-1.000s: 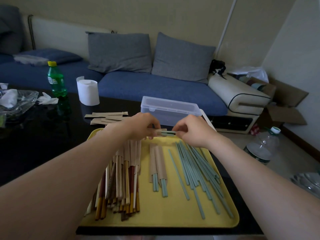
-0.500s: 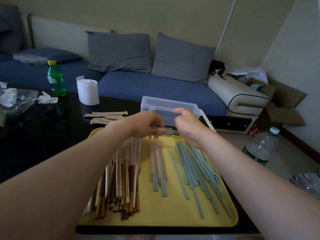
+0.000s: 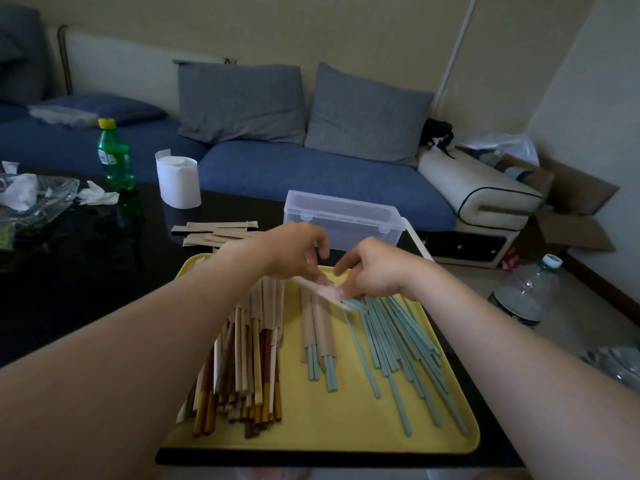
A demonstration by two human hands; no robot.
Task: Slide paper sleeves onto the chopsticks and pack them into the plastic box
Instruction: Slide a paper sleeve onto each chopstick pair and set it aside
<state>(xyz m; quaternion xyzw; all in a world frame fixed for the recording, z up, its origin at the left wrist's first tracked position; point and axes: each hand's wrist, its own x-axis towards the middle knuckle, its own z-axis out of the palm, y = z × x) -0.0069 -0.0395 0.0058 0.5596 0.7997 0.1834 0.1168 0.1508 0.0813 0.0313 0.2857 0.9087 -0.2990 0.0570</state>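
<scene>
Head view: the sleeve (image 3: 322, 289), blurred, slants above the far end of the tray (image 3: 311, 441), with blue tips at its mouth. The left hand (image 3: 294, 251) pinches its far end, fingers curled; the right hand (image 3: 375, 271) pinches its near end. Loose chopsticks (image 3: 398, 344) fan below; the box (image 3: 343, 216) stands just behind.

Smooth, matt yellow plastic for the tray (image 3: 329, 431). Matt brown paper on the sleeves (image 3: 221, 233). Clear, glossy plastic for the box (image 3: 343, 216) at centre. Matt pale-blue finish on the chopsticks (image 3: 398, 341). Glossy black, mirror-like, on the table (image 3: 86, 289) at left. Woven grey cloth on the cushions (image 3: 242, 102).
</scene>
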